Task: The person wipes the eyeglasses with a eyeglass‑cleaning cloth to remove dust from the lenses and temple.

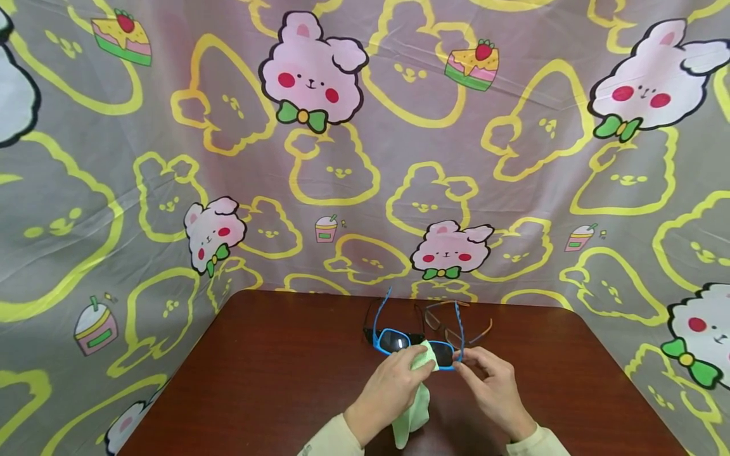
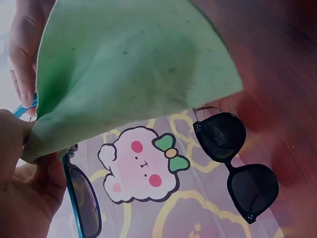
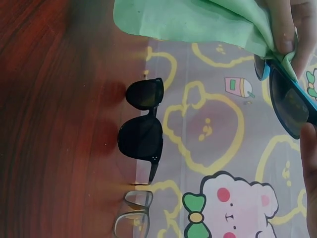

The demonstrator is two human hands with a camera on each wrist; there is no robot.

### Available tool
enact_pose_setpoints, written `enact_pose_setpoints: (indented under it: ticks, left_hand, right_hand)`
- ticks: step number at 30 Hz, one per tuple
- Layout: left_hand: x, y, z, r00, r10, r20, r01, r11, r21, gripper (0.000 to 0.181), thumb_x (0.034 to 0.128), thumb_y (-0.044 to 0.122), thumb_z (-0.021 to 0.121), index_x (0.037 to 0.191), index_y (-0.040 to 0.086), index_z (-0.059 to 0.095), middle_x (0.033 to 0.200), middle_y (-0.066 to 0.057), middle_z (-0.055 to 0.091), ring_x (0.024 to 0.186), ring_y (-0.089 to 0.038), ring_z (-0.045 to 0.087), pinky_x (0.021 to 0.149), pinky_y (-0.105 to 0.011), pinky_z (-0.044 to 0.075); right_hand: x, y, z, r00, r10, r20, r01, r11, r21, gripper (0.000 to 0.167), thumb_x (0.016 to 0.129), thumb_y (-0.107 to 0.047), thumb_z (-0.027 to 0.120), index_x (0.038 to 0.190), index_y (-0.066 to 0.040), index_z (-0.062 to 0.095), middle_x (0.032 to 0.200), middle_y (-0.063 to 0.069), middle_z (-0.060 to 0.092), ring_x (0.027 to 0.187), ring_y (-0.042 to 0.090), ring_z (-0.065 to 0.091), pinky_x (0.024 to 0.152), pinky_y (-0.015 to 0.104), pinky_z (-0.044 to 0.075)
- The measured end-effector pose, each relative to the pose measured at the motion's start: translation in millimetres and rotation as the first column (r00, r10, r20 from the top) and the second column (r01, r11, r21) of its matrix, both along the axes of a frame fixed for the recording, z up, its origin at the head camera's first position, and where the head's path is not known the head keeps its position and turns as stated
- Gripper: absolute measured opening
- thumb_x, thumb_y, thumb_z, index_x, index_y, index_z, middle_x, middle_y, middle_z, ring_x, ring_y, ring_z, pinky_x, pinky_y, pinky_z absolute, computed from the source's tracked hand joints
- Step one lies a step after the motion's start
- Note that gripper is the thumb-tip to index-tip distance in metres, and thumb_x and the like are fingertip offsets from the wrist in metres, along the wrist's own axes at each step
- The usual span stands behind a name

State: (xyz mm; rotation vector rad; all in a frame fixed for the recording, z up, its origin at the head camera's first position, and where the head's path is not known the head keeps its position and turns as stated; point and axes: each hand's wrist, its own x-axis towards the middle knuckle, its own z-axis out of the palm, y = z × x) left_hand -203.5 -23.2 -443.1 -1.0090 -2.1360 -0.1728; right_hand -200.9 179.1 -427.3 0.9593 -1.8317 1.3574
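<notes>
Blue-framed sunglasses [image 1: 394, 341] with dark lenses are held up above the table, temples unfolded and pointing away. My left hand [image 1: 383, 387] pinches a light green cloth [image 1: 418, 411] over the sunglasses near the bridge. Below that hand the rest of the cloth hangs loose; in the left wrist view it spreads wide and hides part of the frame. At the other end, my right hand [image 1: 495, 387] grips the frame by the hinge between thumb and fingers. The right wrist view shows the cloth folded over the rim beside one lens [image 3: 290, 101].
Black sunglasses [image 3: 141, 139] rest on the brown table [image 1: 274, 373] behind the blue pair. Beside them are clear-lens glasses [image 3: 131, 225] with brownish temple tips. A patterned cloth curtain [image 1: 342, 158] stands around the table's back and sides.
</notes>
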Motion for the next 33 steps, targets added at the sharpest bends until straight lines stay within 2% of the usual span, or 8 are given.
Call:
enact_pose_setpoints:
  ticks: [6,12,15,23,33]
  left_hand:
    - [1.0,-1.1,1.8,0.999,-0.001,-0.043,0.0,1.0,-0.007,0.03,0.0776,0.01,0.071,0.108,0.012,0.068,0.117,-0.001,0.063,0.074,-0.011,0.051,0.063,-0.022,0.041]
    - [1.9,-0.6,0.7,0.995,0.002,-0.097,-0.007,0.999,-0.049,0.035,0.0732,0.01,0.071,0.108,0.012,0.068,0.116,0.001,0.064,0.074,-0.012,0.05,0.062,-0.022,0.039]
    - [2.5,-0.2,1.9,0.996,0.016,-0.091,-0.021,0.998,-0.056,0.037,0.071,0.008,0.073,0.107,0.013,0.069,0.115,0.002,0.065,0.074,-0.012,0.049,0.062,-0.022,0.037]
    - [3.9,1.6,8.3,0.997,0.061,-0.046,-0.063,0.996,-0.063,0.037,0.0691,0.01,0.077,0.105,0.015,0.069,0.113,0.004,0.066,0.077,-0.012,0.048,0.063,-0.023,0.035]
    - [1.5,5.4,8.9,0.997,0.061,-0.054,-0.066,0.994,-0.089,0.037,0.0686,0.01,0.078,0.104,0.016,0.07,0.111,0.006,0.066,0.08,-0.012,0.049,0.066,-0.024,0.038]
  right_hand:
    - [0.6,0.3,1.7,0.999,-0.031,0.012,0.031,1.0,0.001,0.032,0.064,0.032,0.064,0.087,0.011,0.065,0.08,0.018,0.064,0.069,0.011,0.063,0.061,0.016,0.049]
    - [1.9,-0.9,1.6,0.999,-0.035,0.025,0.035,0.999,-0.006,0.031,0.064,0.032,0.064,0.087,0.011,0.064,0.08,0.02,0.063,0.07,0.011,0.064,0.061,0.016,0.05]
    - [2.0,-0.6,1.3,0.999,-0.031,0.032,0.031,1.0,-0.003,0.03,0.065,0.031,0.064,0.086,0.01,0.064,0.08,0.019,0.063,0.069,0.012,0.064,0.061,0.016,0.05]
    - [0.0,1.7,-1.2,0.997,0.036,0.07,-0.036,0.999,0.0,0.029,0.068,0.03,0.063,0.089,0.011,0.064,0.082,0.02,0.063,0.07,0.016,0.064,0.062,0.017,0.051]
    - [1.5,2.4,-0.6,0.995,0.016,0.103,-0.019,0.999,0.027,0.028,0.07,0.028,0.064,0.09,0.009,0.065,0.083,0.019,0.064,0.072,0.013,0.064,0.061,0.017,0.05]
